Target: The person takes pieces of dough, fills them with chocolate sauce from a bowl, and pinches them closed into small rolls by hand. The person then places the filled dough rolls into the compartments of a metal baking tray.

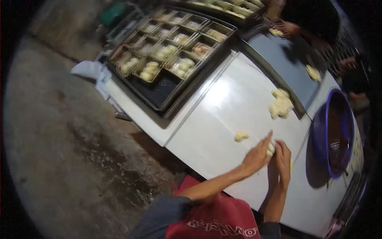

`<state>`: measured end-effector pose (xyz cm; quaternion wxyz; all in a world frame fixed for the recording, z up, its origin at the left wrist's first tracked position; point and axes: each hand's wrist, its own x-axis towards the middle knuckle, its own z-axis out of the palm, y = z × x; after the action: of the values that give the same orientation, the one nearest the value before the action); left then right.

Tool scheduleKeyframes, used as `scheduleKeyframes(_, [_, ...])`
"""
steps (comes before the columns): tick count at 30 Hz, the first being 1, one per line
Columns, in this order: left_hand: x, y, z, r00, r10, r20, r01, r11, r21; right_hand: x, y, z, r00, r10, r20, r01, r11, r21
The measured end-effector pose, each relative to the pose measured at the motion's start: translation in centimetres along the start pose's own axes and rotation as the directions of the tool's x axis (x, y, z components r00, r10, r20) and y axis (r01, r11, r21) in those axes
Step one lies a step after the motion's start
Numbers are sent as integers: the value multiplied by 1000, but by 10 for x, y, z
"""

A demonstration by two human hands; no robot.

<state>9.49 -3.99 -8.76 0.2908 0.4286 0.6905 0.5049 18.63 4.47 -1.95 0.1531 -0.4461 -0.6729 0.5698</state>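
- Head view, held item: a pale dough piece [270, 149] is between the two hands, above the desk [223, 109]. Its lower part is covered by fingers, so its full shape cannot be determined.
- Head view, left hand [258, 154]: fingers are extended and lie against the left side of the dough piece.
- Head view, right hand [283, 156]: fingers are curved at the right side of the dough piece. Exact finger contact is blurred. A yellow item [291, 164], mostly hidden, shows at its outer edge; its type cannot be determined.
- Head view, desk surface: a small dough lump [241, 136] lies just beside the left hand, apart from it. A dough cluster [281, 104] lies farther out, near the edge of the grey board [274, 49].
- Head view, board: an elongated dough portion [313, 73] rests near its right edge. A co-worker's hand [287, 28] is at another portion [275, 32]; the co-worker is dark and cut off.
- Head view, upper left: a dark tray [159, 92] carries rectangular tins, several with dough pieces. Contents of the far tins are blurred. A second tray [223, 8] is cut off at the top.
- Head view, right: a purple basin [328, 131] stands on the desk; its dark contents cannot be identified.
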Motion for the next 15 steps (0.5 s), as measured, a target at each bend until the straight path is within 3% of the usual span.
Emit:
scheduleKeyframes(1, [-2, -3, -13, 1000, -5, 18, 5, 999, -32, -1, -17, 13, 998, 12, -58, -23, 979, -201])
scheduleKeyframes(3, [-4, 10, -37, 996, -23, 82, 32, 992, -122, 6, -1, 5, 999, -43, -18, 39, 978, -203])
scheduleKeyframes(4, [-2, 15, -61, 999, 15, 36, -11, 993, -116, 12, -7, 13, 998, -65, -3, 63, 976, -211])
scheduleKeyframes(10, [18, 32, -224, 975, 143, -171, -160, 983, -94, 50, -128, 124, 970, -172, 174, 157, 983, 96])
scheduleKeyframes(11, [23, 27, -255, 964, 148, -221, -154, 988, -9, 60, -153, 152, 953, -228, 200, 215, 973, 87])
scheduleKeyframes(12, [30, 19, -290, 904, 269, -332, -256, 963, 84, 72, -178, 181, 932, -283, 228, 273, 959, 76])
scheduleKeyframes(13, [33, 15, -330, 921, 222, -319, -177, 971, 163, 88, -197, 211, 905, -326, 273, 307, 945, 111])
scheduleKeyframes(14, [36, 19, -369, 924, 131, -360, -106, 990, 89, 107, -210, 242, 874, -368, 317, 337, 930, 149])
scheduleKeyframes(15, [40, 12, -407, 903, 182, -388, -120, 976, 180, 123, -229, 274, 843, -403, 356, 369, 915, 163])
